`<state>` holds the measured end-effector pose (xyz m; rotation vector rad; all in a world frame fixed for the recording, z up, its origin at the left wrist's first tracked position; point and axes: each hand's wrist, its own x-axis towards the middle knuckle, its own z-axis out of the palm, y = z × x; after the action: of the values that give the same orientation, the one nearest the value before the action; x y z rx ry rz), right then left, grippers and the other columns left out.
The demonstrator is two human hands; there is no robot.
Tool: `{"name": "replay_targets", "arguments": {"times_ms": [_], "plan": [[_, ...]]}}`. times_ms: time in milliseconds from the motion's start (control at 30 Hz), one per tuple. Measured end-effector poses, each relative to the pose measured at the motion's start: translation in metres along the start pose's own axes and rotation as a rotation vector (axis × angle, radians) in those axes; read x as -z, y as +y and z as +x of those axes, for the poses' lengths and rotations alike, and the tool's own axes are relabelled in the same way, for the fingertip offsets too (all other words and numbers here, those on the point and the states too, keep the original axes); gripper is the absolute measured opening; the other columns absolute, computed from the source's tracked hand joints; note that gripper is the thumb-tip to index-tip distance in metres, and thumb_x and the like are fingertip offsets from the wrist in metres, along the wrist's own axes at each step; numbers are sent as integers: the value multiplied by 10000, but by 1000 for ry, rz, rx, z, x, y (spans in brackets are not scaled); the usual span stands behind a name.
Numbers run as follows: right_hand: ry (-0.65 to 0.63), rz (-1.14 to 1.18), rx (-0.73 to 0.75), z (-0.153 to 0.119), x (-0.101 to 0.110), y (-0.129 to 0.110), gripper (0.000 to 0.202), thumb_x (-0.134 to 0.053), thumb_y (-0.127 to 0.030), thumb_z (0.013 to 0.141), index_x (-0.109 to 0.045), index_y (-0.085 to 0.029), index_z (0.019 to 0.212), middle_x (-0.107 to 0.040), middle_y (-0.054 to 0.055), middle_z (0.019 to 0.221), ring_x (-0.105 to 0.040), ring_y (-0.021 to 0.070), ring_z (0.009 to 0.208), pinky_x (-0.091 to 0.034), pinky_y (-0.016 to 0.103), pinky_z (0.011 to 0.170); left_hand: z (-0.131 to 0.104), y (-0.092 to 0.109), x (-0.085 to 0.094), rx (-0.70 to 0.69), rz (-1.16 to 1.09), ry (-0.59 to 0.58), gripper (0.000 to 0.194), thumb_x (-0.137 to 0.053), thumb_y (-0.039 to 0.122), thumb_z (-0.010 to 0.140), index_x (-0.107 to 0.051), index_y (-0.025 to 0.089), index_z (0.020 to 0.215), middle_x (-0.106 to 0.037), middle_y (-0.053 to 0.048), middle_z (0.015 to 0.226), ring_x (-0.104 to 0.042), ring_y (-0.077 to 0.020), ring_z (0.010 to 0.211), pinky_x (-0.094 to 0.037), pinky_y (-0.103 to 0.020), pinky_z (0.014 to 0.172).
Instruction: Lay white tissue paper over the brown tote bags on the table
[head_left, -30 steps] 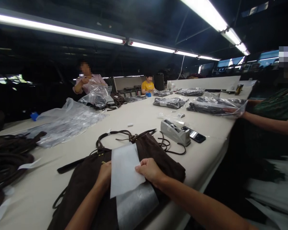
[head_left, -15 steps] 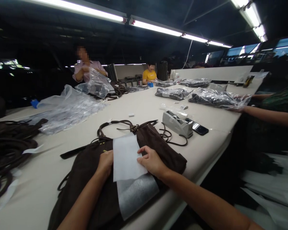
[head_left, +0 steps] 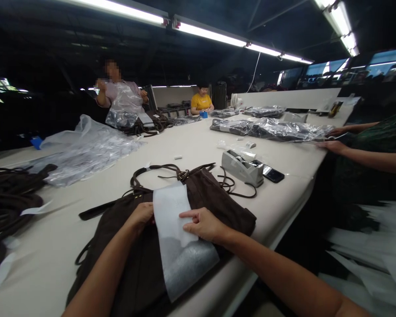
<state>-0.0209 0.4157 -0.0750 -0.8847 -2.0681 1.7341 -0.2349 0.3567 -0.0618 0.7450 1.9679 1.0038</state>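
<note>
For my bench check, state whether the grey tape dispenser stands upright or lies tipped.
Upright: the tape dispenser rests base-down on the table, its open top facing up.

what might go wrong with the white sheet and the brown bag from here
The white sheet might slide or crease: the right hand lies over it with no visible pinch. The loose cords lie close to the tape dispenser and might snag on it. The brown bag might slip, as it lies near the edge of the table.

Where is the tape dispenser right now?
In the head view, the gray tape dispenser stands on the pale table, right of center, just beyond the brown bag and immediately left of the smartphone.
</note>
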Motion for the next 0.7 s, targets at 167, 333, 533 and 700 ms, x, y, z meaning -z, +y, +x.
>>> {"name": "replay_targets", "arguments": {"times_ms": [167,333,533,700], "plan": [[-36,-568,26,3,2,-11,446,-622,-189,788,-682,-312,1212,-610,-19,608,-590,154,646,-472,252,742,4,-5,-2,-15,242,159,328,-585,416,883,-582,135,715,-469,63,546,-412,-69,470,-398,-224,506],[-113,-725,41,5,4,-17,440,-598,-247,838,-634,-372,1258,-727,16,949,-647,228,1007,-446,317,955,-18,8,5,-167,486,524,233,-535,262,838,-630,114,991,-654,-110,902,-614,-262,891,-467,-435,862],[-177,-801,96,5,5,-16,431,-554,-259,875,-606,-428,1268,-697,32,1118,-612,271,1119,-460,387,954,-49,29,-22,-556,634,526,438,-310,355,911,-549,126,1198,-572,-144,1254,-534,-253,1183,-411,-419,1051],[-185,-909,126,6,5,-14,336,-539,-255,878,-705,-261,1170,-703,125,1068,-649,321,1030,-510,412,858,-46,-3,-60,-757,811,153,605,-245,444,936,-437,69,1371,-424,-138,1473,-326,-228,1405,-273,-425,1183]]}}
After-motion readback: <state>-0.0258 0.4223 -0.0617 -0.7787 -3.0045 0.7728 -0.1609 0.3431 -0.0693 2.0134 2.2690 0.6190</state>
